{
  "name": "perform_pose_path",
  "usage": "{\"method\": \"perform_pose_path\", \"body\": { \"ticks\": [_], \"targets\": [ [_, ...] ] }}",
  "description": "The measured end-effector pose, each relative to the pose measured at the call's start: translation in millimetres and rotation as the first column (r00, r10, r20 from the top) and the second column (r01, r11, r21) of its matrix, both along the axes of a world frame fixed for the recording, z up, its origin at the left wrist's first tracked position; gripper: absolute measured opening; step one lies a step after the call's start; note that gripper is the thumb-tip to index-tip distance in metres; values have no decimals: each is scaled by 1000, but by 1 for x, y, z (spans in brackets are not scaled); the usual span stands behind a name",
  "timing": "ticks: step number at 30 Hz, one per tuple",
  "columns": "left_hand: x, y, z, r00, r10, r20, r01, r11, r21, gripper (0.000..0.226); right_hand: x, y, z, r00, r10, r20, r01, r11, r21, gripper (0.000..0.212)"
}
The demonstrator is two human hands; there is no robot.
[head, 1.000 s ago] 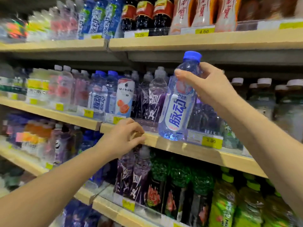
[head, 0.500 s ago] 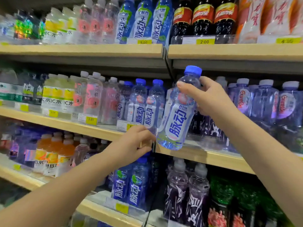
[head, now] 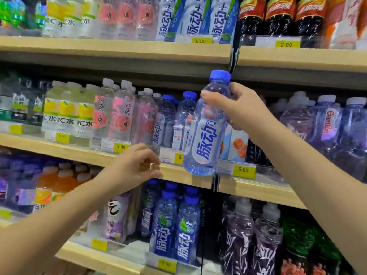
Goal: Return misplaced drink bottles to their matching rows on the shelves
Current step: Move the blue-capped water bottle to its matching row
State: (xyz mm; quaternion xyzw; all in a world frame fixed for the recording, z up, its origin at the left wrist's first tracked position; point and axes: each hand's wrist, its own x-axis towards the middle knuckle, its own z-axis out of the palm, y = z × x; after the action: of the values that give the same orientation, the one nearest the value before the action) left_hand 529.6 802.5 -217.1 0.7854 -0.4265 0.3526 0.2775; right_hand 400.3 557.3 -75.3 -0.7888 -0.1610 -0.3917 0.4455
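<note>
Right hand (head: 241, 110) wrapped round the shoulder of a blue-capped bottle (head: 206, 141), clear liquid inside, held slightly tilted in the air. Behind and below, middle shelf (head: 190, 176). Just left of the hand, row of matching bottles (head: 185, 118); further left, pink-labelled bottles (head: 121, 116). Under the hand, grapefruit carton (head: 239, 146), partly hidden by the bottle. Lower left, left hand (head: 135, 168) curled at the shelf edge; grip unclear. Below, yellow price tag (head: 243, 171).
</note>
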Motion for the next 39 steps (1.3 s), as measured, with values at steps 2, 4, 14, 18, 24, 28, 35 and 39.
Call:
{"method": "perform_pose_path", "body": {
  "ticks": [2,4,14,18,24,28,35,39],
  "targets": [
    [7,12,0,1000,27,-13,-27,999,-20,28,12,10,-1,1000,-5,4,5,1000,-3,37],
    [12,25,1,999,12,-29,-13,1000,-14,28,22,22,-1,1000,-12,5,12,1000,0,36],
    [55,75,9,987,-110,-119,112,994,14,32,52,90,8,992,-126,-4,125,990,-60,32],
    [67,78,10,968,-204,-144,205,979,-9,21,61,111,11,976,-216,0,216,975,-51,33],
    [71,85,11,943,-278,-185,289,957,34,17,71,125,21,964,-265,16,266,961,-71,30],
    [73,88,12,938,-278,-205,291,956,37,18,75,130,29,972,-228,65,233,969,-86,27],
    [75,89,10,942,-290,-168,300,953,40,17,93,121,26,960,-271,72,280,939,-201,34],
    [75,89,9,938,-294,-183,305,952,33,18,98,115,27,958,-280,65,287,936,-202,32]
  ]
}}
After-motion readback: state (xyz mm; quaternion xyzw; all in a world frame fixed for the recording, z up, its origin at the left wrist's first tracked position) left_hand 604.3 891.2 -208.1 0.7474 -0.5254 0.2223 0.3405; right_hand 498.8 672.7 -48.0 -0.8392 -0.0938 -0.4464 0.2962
